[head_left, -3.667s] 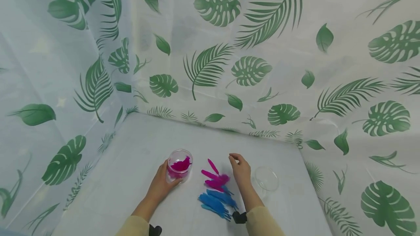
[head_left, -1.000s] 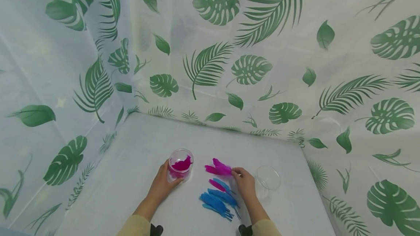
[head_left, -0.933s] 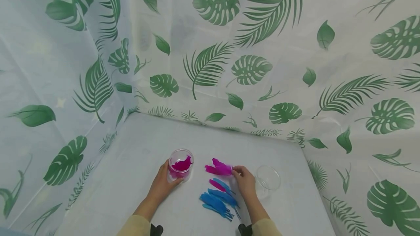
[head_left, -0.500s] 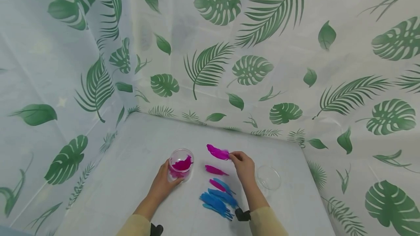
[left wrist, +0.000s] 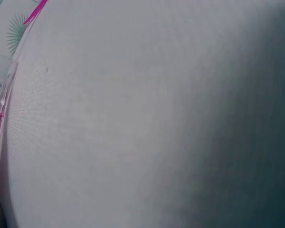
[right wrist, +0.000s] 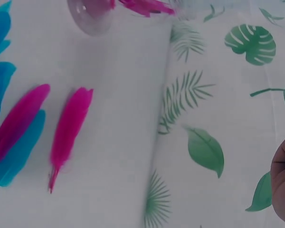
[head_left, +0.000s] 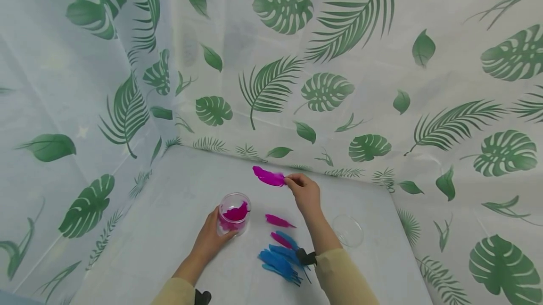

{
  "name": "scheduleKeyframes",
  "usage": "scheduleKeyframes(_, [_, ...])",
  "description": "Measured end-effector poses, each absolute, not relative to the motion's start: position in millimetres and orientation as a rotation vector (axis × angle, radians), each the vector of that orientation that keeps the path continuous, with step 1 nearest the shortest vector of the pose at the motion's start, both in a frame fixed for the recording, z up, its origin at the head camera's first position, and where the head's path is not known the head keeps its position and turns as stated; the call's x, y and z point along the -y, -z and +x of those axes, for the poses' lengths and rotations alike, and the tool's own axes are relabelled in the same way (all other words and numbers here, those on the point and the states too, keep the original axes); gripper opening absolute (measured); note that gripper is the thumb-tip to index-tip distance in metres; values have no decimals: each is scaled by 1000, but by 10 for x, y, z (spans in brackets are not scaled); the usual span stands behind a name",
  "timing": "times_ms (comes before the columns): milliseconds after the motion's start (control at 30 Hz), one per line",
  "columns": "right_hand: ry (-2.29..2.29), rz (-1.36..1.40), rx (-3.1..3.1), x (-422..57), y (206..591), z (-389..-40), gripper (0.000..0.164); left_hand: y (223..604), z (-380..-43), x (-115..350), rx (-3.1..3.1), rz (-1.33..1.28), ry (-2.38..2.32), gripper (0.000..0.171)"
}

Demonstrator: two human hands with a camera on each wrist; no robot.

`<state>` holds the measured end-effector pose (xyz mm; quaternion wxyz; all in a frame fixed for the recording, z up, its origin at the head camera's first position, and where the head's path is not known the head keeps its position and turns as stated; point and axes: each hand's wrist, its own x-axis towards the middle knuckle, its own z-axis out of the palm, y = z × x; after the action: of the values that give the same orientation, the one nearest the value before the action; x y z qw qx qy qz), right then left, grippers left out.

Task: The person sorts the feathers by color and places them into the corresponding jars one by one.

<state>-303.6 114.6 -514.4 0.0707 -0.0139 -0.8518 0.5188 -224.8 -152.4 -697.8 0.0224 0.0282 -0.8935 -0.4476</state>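
My left hand point(head_left: 209, 237) wraps around a clear jar point(head_left: 234, 200) that stands on the table with magenta feathers point(head_left: 235, 212) inside. My right hand point(head_left: 306, 193) is raised above the table and pinches a magenta feather point(head_left: 269, 176) by its quill end, its tip pointing left, up and to the right of the jar. Below it a single magenta feather point(head_left: 278, 221) lies on the table. Closer to me, another magenta feather point(head_left: 281, 240) lies against a pile of blue feathers point(head_left: 276, 261). In the right wrist view only part of the right hand point(right wrist: 284, 180) shows at the edge.
A round clear lid point(head_left: 348, 230) lies on the white table point(head_left: 169, 192), right of my right forearm. Leaf-printed sheeting point(head_left: 271, 102) rises at the back and left table edges. A dark wrist strap point(head_left: 306, 257) overlaps the blue feathers in the head view.
My right hand took hold of magenta feathers near the pile, left one lying on the table and lifted one up and away. The left hand and jar have stayed in place.
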Motion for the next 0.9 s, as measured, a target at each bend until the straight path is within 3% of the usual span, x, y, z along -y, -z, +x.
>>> scheduleKeyframes(633, [-709, 761, 2995, -531, 5294, -2995, 7, 6988, -2261, 1538, 2769, 90, 1394, 104])
scheduleKeyframes(900, [-448, 910, 3031, -250, 5502, -2945, 6, 6963, -2243, 1546, 2748, 66, 1394, 106])
